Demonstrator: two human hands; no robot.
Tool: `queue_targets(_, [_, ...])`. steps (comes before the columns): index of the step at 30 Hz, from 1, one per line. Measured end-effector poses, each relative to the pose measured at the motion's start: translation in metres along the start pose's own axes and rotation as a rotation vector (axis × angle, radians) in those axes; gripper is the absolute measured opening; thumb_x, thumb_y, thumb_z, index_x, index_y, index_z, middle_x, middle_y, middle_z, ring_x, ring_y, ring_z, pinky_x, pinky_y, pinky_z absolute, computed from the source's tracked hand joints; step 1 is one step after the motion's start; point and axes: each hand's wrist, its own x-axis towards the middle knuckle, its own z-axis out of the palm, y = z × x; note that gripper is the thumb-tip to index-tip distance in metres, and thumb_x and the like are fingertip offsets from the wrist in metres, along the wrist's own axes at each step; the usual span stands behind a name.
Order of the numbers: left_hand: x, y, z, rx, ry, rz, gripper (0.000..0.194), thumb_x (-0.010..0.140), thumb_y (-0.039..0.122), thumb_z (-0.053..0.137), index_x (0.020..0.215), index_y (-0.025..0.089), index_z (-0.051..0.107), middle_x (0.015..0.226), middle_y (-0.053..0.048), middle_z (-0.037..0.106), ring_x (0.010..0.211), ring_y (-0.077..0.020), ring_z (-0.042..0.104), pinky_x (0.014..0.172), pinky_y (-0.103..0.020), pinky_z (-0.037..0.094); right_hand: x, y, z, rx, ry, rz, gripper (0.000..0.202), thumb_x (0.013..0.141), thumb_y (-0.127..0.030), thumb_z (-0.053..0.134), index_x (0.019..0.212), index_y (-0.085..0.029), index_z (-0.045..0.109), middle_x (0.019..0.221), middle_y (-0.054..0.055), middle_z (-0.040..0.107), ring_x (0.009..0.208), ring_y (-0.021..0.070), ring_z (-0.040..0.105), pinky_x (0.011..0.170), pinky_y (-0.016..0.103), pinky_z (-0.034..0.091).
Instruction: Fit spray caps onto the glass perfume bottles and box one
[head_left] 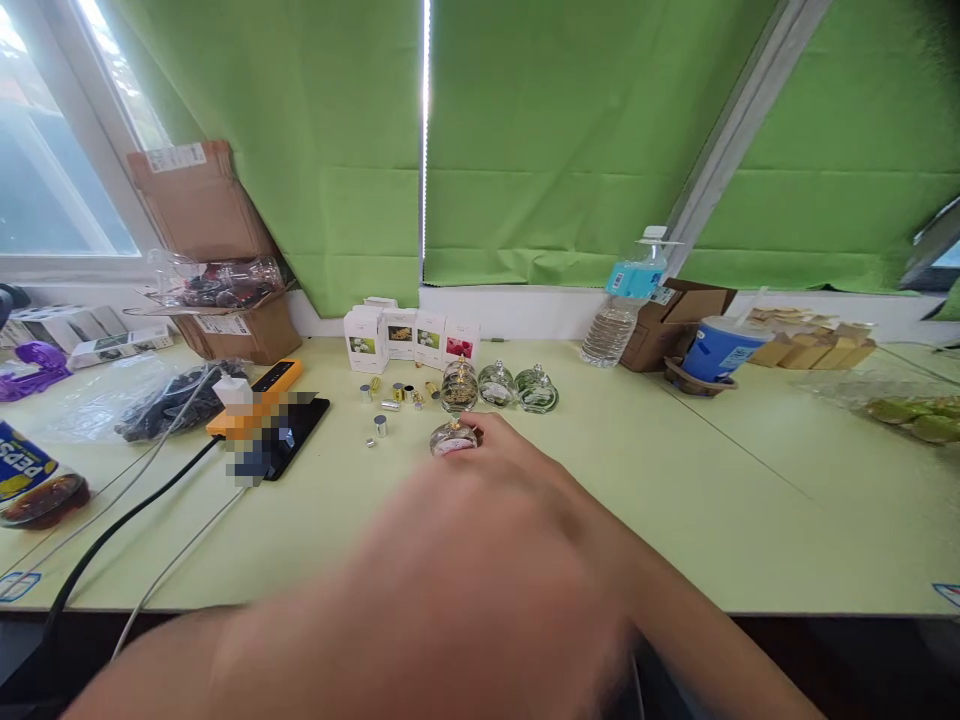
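My left hand (480, 560) is raised close to the camera, large and smeared by motion, and its fingers cannot be made out. Beyond it, my right hand (506, 435) reaches in from the lower right, its fingers closed at the side of a round glass perfume bottle (452, 440) with a gold neck. The lower part of that bottle is hidden behind my left hand. Just behind stand a darker perfume bottle (459, 387) and two with a green tint, one in the middle (496, 386) and one at right (536, 391). Silver caps (380, 427) and gold spray collars (398, 391) lie to the left.
White picture boxes (365, 340) stand by the wall. At left are an orange power strip (275, 380), a dark phone (304, 440), cables and a Pepsi bottle (45, 500). A water bottle (611, 325) and a blue cup (716, 350) stand at right.
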Motion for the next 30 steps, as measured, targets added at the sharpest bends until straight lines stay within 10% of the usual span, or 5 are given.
queue_targets(5, [0.094, -0.088, -0.016, 0.786, -0.396, -0.452, 0.038, 0.07, 0.029, 0.067, 0.105, 0.016, 0.067, 0.104, -0.015, 0.07, 0.097, -0.036, 0.064, 0.076, -0.039, 0.046, -0.002, 0.006, -0.011, 0.019, -0.022, 0.042, 0.045, 0.063, -0.048, 0.081, 0.086, -0.016, 0.061, 0.079, 0.0, 0.06, 0.074, 0.0165, 0.055, 0.063, 0.024, 0.038])
queue_targets(11, [0.11, -0.166, -0.004, 0.687, -0.504, -0.597, 0.047, 0.069, 0.053, 0.065, 0.1, 0.017, 0.066, 0.108, -0.015, 0.07, 0.086, -0.0303, 0.067, 0.065, -0.033, 0.046, -0.003, 0.007, -0.013, 0.006, -0.016, 0.095, 0.048, 0.061, -0.052, 0.081, 0.077, -0.017, 0.052, 0.073, -0.004, 0.051, 0.068, 0.0127, 0.048, 0.059, 0.021, 0.032])
queue_targets(22, [0.093, -0.198, 0.02, 0.507, -0.366, -0.416, 0.021, 0.074, 0.038, 0.061, 0.085, 0.021, 0.067, 0.091, -0.008, 0.07, 0.083, -0.0252, 0.064, 0.068, -0.032, 0.044, -0.003, 0.008, -0.008, -0.003, -0.019, 0.111, 0.049, 0.064, -0.055, 0.079, 0.077, -0.018, 0.049, 0.072, -0.004, 0.048, 0.066, 0.0117, 0.044, 0.058, 0.022, 0.032])
queue_targets(30, [0.089, -0.175, 0.03, -0.277, -0.206, -0.208, 0.035, 0.069, 0.045, 0.075, 0.087, 0.018, 0.062, 0.088, -0.005, 0.069, 0.071, -0.0166, 0.062, 0.063, -0.028, 0.05, -0.004, -0.001, -0.005, -0.021, -0.013, 0.122, 0.043, 0.067, -0.051, 0.078, 0.078, -0.018, 0.052, 0.072, -0.004, 0.051, 0.066, 0.012, 0.046, 0.056, 0.022, 0.033])
